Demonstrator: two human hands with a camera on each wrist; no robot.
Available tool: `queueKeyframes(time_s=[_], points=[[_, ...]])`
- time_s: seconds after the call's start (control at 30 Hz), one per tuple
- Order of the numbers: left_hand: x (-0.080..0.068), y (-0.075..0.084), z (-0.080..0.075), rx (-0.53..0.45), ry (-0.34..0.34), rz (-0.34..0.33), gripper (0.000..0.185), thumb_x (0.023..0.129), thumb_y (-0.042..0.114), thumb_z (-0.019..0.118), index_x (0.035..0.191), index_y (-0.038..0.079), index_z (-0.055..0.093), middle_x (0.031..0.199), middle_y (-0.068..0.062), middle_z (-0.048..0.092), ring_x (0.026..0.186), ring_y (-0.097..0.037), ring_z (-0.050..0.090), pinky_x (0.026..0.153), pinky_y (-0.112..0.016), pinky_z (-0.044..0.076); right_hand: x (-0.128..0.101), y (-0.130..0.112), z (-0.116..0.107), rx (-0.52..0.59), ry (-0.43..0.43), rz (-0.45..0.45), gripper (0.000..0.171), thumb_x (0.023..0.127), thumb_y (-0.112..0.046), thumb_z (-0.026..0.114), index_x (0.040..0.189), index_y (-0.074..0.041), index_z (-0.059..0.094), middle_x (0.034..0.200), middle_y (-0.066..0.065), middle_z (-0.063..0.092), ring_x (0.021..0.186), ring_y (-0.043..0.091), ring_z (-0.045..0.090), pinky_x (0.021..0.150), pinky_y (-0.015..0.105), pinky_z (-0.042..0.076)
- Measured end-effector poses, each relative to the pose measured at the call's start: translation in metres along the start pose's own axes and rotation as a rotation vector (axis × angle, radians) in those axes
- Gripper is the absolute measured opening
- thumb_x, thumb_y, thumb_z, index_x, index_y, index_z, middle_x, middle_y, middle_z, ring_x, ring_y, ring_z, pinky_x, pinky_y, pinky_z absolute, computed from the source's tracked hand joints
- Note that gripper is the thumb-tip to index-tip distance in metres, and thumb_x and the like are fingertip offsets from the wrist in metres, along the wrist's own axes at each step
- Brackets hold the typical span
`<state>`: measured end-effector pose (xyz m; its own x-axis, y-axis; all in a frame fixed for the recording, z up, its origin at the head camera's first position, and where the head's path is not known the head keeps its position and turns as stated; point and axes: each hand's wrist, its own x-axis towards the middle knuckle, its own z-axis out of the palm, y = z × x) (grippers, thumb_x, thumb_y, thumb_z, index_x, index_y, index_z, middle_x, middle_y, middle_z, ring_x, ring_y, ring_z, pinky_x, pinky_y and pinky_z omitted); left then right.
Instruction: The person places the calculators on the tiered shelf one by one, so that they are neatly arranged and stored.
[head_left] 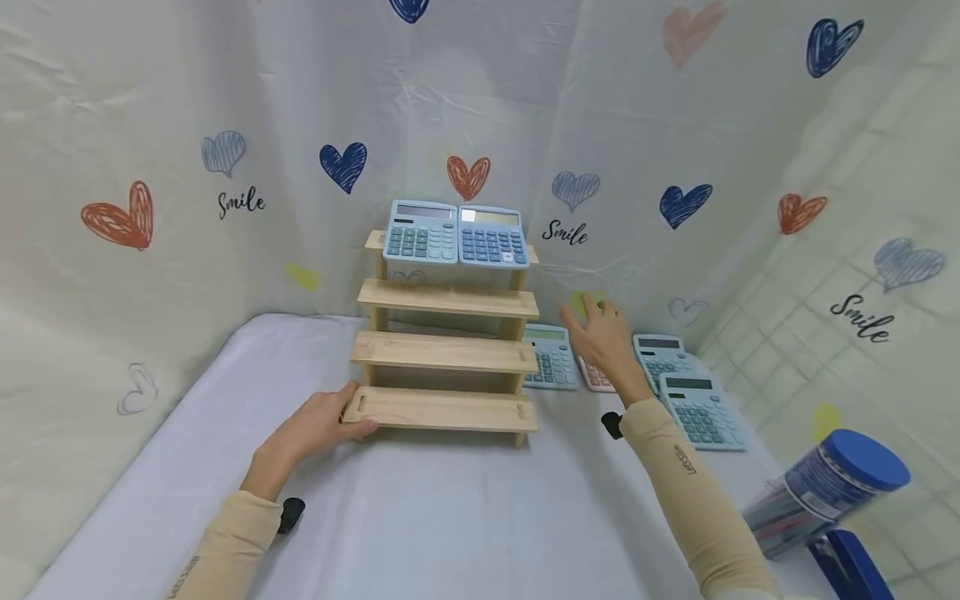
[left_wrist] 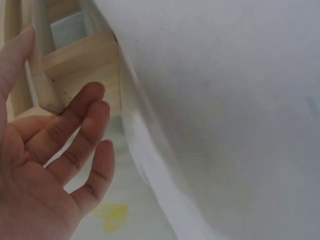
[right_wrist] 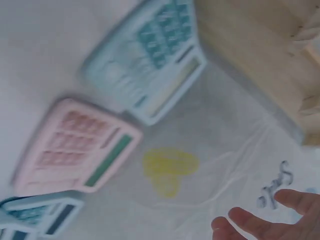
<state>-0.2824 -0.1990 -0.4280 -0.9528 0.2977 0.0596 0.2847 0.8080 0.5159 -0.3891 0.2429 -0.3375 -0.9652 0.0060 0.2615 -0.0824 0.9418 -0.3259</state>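
Observation:
A four-step wooden display rack [head_left: 444, 354] stands on the white-covered table. My left hand [head_left: 311, 429] holds the left end of its lowest step, thumb on one side and fingers on the other; the left wrist view shows the wooden end [left_wrist: 90, 65] against the fingers. On the top step lean two light-blue calculators, a left one [head_left: 422, 233] and a right one [head_left: 492, 237]. My right hand [head_left: 603, 342], fingers spread and holding nothing, hovers above a pink calculator [right_wrist: 75, 147] and to the right of a blue-green calculator [right_wrist: 150, 60].
Two more blue-green calculators, a rear one [head_left: 660, 354] and a front one [head_left: 702, 412], lie at the right. A clear canister with a blue lid [head_left: 866, 460] and a dark-blue object [head_left: 851, 567] are at the near right. A heart-printed curtain [head_left: 465, 100] hangs behind the rack.

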Motion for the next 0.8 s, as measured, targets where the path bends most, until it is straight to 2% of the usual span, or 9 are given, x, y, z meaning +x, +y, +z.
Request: queueKeyframes(time_s=[0.23,0.43,0.7,0.8], points=[[0.001,-0.001,0.0,0.0,-0.003,-0.002,0.056,0.091,0.05,0.07,0.12,0.007,0.051,0.082,-0.004,0.057,0.074,-0.018,0.051,0.067,-0.032,0.041,-0.026,0.063,0.0,-0.021,-0.066,0.053,0.085,0.101,-0.067,0.022,0.158,-0.004,0.022,0.154,0.039,0.024,0.139,0.063,0.022,0.109,0.076,0.017],[0.0,0.0,-0.001,-0.002,-0.003,-0.006,0.059,0.091,0.049,0.07,0.125,0.005,0.05,0.083,-0.006,0.059,0.074,-0.018,0.051,0.068,-0.033,0.042,-0.039,0.106,-0.002,-0.074,-0.152,0.13,0.09,0.1,-0.069,0.021,0.157,0.0,0.02,0.152,0.046,0.018,0.135,0.071,0.018,0.106,0.081,0.015],[0.0,0.001,-0.002,0.002,-0.002,0.016,0.058,0.092,0.047,0.07,0.123,0.003,0.05,0.079,-0.004,0.054,0.072,-0.018,0.049,0.065,-0.032,0.04,-0.049,0.164,-0.007,-0.134,-0.393,0.398,0.093,0.098,-0.066,0.029,0.157,0.003,0.006,0.146,0.056,-0.003,0.129,0.081,0.006,0.105,0.083,0.012],[0.0,0.002,-0.001,0.001,-0.003,0.016,0.054,0.091,0.045,0.071,0.12,0.004,0.05,0.077,-0.004,0.052,0.071,-0.017,0.049,0.065,-0.031,0.04,-0.052,0.182,-0.008,-0.114,-0.447,0.455,0.095,0.099,-0.064,0.031,0.156,0.002,-0.004,0.142,0.059,-0.008,0.126,0.084,0.004,0.105,0.084,0.012]])
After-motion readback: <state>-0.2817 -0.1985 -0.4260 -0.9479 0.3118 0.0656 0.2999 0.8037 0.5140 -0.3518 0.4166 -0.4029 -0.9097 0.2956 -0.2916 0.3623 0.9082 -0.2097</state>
